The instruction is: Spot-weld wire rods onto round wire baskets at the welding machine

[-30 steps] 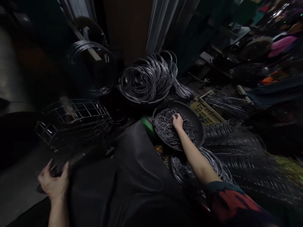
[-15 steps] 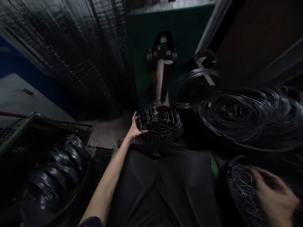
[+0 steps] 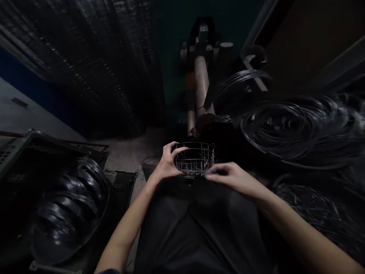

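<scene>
A round wire basket point(image 3: 195, 160) of thin metal rods stands tilted in front of my lap, below the machine's arms. My left hand point(image 3: 169, 163) grips its left side, thumb low and fingers curled over the upper wires. At its lower right edge is my right hand point(image 3: 229, 175), thumb and fingers pinched together. Whatever is between those fingertips is too dark and small to make out. I cannot tell whether the right fingertips touch the basket. Dark cloth point(image 3: 188, 220) covers my lap under both hands.
A machine with two pale cylindrical arms point(image 3: 202, 80) rises just beyond the basket. Coiled wire rings point(image 3: 285, 129) fill a container at the right, above a bin of short wire pieces point(image 3: 310, 205). More shiny wire rings point(image 3: 68, 205) lie at the left by a green crate point(image 3: 31, 152).
My right hand has moved left from the bin of short wire pieces to the basket. The basket has come down off the machine's arm, toward me, with my left hand still on it.
</scene>
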`<state>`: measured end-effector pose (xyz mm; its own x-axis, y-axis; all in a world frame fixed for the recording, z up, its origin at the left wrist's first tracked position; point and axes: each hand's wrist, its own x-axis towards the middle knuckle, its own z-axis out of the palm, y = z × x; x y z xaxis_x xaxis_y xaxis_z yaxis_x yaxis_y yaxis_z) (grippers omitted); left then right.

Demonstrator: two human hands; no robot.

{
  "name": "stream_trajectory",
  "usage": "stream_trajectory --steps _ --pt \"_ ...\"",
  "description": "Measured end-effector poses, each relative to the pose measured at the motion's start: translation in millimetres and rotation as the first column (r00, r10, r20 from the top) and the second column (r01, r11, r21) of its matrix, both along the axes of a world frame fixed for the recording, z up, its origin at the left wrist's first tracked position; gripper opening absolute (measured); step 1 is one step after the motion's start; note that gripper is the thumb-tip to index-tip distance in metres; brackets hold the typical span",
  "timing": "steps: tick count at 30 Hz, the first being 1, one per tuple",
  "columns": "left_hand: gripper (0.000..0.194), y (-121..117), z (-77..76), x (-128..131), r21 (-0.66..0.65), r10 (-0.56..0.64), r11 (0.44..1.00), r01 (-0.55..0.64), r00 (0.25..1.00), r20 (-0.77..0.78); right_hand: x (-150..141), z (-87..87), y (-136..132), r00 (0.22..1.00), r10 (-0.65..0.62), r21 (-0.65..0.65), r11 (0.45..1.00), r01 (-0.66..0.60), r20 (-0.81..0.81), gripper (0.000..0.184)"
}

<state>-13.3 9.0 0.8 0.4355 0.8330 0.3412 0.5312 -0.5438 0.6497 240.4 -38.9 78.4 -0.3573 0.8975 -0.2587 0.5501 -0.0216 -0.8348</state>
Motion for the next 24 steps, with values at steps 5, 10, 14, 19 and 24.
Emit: stream_trajectory --steps 5,10,14,19,24 --pt "0.068 -0.5 7.2 12.0 0.080 0.001 0.997 0.004 0.998 -0.058 -27.3 -20.6 9.6 0.875 -0.006 0.478 0.840 -0.258 0.483 0.030" --pt "0.070 0.9 8.0 19.6 0.058 0.050 0.997 -0.048 0.998 -0.026 -21.0 -32.0 0.3 0.708 -0.023 0.534 0.673 -0.511 0.706 0.035" --pt "0.075 6.4 7.7 26.2 0.041 0.060 0.997 -0.060 0.998 -0.002 -10.4 -29.5 9.8 0.731 -0.073 0.617 0.598 -0.512 0.678 0.034" --pt "0.076 17.2 10.1 30.1 0.064 0.066 0.996 -0.066 0.998 0.012 -5.5 -28.0 22.8 0.759 -0.117 0.692 0.516 -0.504 0.640 0.032" --pt "0.075 22.5 12.3 28.9 0.078 0.070 0.994 -0.070 0.998 -0.002 -7.2 -28.4 28.0 0.758 -0.128 0.702 0.498 -0.509 0.640 0.030"
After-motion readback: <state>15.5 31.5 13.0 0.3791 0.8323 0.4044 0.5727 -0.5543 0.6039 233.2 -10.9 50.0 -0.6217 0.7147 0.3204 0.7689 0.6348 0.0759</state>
